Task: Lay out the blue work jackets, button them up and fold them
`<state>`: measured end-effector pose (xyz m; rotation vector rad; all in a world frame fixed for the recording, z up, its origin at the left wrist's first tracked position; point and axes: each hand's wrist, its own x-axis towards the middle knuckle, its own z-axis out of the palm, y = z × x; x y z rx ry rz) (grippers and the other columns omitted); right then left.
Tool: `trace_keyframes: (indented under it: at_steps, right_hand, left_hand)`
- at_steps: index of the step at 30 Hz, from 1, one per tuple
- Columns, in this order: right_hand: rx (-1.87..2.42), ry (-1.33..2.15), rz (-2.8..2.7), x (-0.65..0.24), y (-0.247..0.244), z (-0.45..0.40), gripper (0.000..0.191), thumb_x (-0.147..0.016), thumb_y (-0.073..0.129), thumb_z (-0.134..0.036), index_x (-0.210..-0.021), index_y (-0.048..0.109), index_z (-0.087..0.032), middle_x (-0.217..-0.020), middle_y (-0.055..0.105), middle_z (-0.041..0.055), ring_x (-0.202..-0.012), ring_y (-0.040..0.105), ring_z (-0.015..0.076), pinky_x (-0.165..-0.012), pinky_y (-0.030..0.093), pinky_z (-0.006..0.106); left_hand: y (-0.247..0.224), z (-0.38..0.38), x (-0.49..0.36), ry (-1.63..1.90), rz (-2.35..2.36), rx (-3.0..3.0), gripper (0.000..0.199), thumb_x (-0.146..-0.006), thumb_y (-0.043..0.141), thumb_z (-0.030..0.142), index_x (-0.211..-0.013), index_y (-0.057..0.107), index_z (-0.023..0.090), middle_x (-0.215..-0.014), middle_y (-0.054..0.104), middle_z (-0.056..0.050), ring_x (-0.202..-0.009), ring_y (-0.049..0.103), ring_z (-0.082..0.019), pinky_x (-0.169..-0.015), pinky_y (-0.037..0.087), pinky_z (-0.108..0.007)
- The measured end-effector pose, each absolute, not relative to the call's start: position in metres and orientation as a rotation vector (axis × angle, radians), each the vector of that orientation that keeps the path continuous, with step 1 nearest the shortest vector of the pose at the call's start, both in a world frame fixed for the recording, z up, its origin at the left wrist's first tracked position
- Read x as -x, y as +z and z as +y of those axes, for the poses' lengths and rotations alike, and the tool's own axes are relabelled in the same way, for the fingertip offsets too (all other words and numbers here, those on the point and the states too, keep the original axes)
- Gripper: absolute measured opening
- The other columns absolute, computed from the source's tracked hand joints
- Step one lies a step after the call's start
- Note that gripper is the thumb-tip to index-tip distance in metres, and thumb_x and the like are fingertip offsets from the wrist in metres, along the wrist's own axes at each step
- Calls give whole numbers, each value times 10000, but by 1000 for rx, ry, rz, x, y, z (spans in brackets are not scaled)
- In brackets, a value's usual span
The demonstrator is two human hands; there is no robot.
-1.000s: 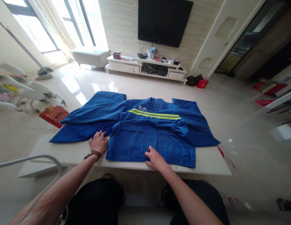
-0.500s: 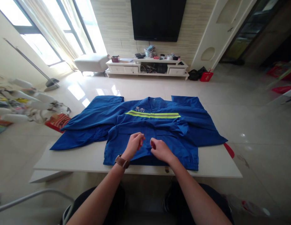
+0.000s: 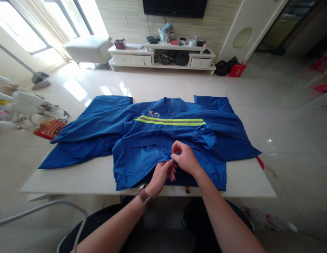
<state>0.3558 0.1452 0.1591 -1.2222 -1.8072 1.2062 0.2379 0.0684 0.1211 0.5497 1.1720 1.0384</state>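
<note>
A blue work jacket [image 3: 142, 140] lies spread on the white table, collar away from me and sleeves out to both sides. A yellow and grey reflective stripe crosses its chest, with a white logo above the stripe on the left. My left hand [image 3: 163, 174], below a brown-strapped watch [image 3: 144, 195], is at the lower front opening, its thumb and fingers closed on the jacket's edge. Just above it my right hand [image 3: 185, 156] pinches the jacket front. The fingertips of both hands meet; any button between them is hidden.
The white table's [image 3: 74, 181] near edge runs in front of my knees. A grey hose or cable [image 3: 60, 203] loops at the lower left. Beyond the table stand a white TV cabinet [image 3: 129, 59], a grey stool [image 3: 88, 49] and a red bag [image 3: 237, 69].
My left hand has moved right and down, under the jacket's front edge. My right hand has come in to meet it, and the front edge is now lifted. The view has tilted down.
</note>
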Motion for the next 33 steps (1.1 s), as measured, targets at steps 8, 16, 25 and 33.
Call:
trace_keyframes:
  at_steps: [8,16,25,33]
  right_hand:
    - [1238,1171,-1832,-352,158,136,91,-695,611,-204,-786,602,-202,-729,622,-25,-704,576,138,-664,439,245]
    - [1329,1068,-1943,-364,157,124,153,-839,609,-283,-737,681,-194,-711,694,7,-695,616,161,-673,419,263]
    - [1389,1079,-1825,-369,156,115,116,-812,653,-279,-758,711,-194,-693,700,7,-642,601,155,-624,406,257]
    - [1428,1027,-1833,-353,156,115,196,-821,668,-299,-656,630,-200,-626,638,-4,-592,543,139,-589,380,259]
  left_hand:
    - [124,70,-229,1097,1373,-648,469,-841,599,534,-586,605,141,-488,580,-59,-444,544,-125,-500,440,-246]
    - [134,63,-228,1024,1480,-860,507,-874,562,565,-585,617,152,-488,586,-56,-465,525,-120,-543,409,-253]
    - [127,47,-234,894,1496,-1093,560,-864,546,679,-589,584,192,-546,601,-28,-545,558,-154,-610,416,-284]
    - [118,46,-215,783,1478,-1177,466,-874,573,612,-660,679,212,-612,670,-38,-616,619,-189,-664,449,-293]
